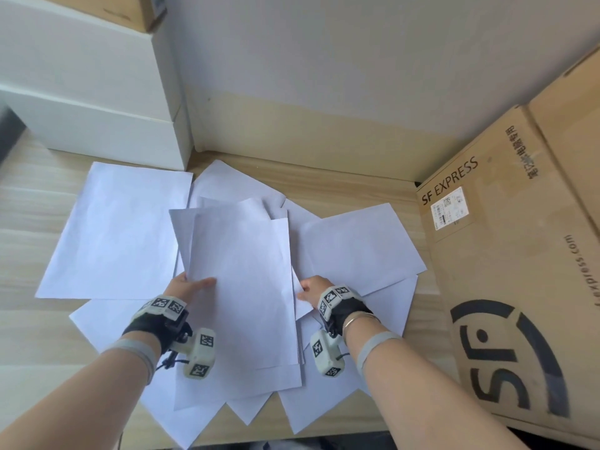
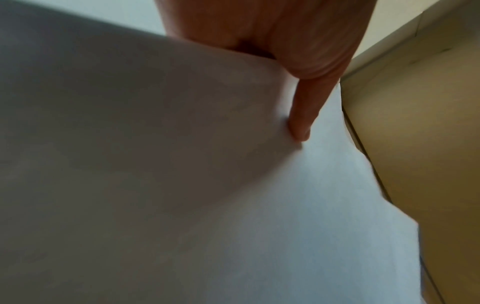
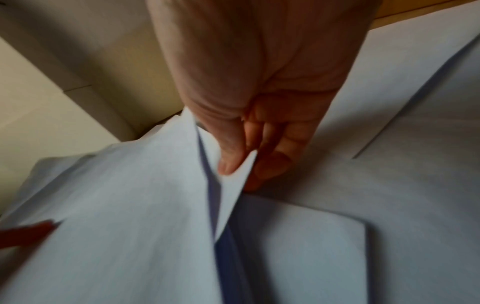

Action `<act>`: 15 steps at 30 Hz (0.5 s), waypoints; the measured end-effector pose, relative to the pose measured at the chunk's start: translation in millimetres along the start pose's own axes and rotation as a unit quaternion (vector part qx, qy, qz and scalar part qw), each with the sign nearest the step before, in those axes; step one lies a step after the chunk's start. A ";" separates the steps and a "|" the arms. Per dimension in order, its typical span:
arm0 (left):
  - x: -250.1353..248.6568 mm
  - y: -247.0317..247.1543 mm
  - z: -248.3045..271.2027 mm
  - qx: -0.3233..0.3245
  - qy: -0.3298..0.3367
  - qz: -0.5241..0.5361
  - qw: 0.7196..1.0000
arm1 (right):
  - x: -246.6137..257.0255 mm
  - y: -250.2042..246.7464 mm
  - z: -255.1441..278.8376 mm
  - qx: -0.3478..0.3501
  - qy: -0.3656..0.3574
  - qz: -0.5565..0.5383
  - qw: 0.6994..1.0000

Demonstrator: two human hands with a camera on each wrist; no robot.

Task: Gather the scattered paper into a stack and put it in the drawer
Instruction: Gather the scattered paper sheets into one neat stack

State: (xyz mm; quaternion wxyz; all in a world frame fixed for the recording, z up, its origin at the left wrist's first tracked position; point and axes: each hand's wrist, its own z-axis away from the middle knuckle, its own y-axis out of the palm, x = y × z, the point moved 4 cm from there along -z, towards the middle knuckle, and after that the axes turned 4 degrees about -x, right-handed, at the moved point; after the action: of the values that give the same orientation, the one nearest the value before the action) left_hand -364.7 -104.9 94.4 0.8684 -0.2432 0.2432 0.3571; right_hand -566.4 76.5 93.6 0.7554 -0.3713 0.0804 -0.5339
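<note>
I hold a small bunch of white sheets [image 1: 240, 287] up over the desk [image 1: 29, 228], in the middle of the mess. My left hand [image 1: 186, 287] grips its left edge, with the thumb on top and the fingers [image 2: 303, 115] curled under the paper. My right hand [image 1: 313, 289] pinches the right edge, with the thumb and fingers [image 3: 270, 164] clamped on a folded bit of paper.

More loose sheets [image 1: 117, 232] lie flat on the desk all around, some under the bunch, one big one to the left and some to the right [image 1: 357, 245]. They overlap each other.

White boxes [image 1: 97, 102] are stacked at the far left. A brown SF Express carton [image 1: 506, 254] stands on the right, just beside the paper.

I cannot see a drawer.
</note>
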 end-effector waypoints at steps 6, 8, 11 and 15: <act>-9.6 1.5 5.6 -0.006 0.038 0.006 0.999 | 15.3 -2.1 8.0 -0.044 0.038 -0.052 0.997; -20.3 0.5 11.5 -0.008 0.065 0.020 0.998 | 15.0 -8.9 3.9 -0.089 0.018 -0.124 0.988; -40.1 -3.5 19.2 -0.006 0.112 0.025 0.993 | 26.4 -24.4 1.7 -0.107 -0.025 -0.269 0.957; -71.9 -12.5 30.3 -0.013 0.174 0.051 0.983 | 43.1 -56.3 6.8 -0.059 -0.023 -0.513 0.856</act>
State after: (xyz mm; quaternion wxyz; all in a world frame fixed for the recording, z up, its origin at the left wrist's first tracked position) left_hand -393.0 -130.7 163.5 0.7903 -0.2999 0.3980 0.3564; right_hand -587.0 33.7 146.7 0.3528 -0.4160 -0.1071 -0.8313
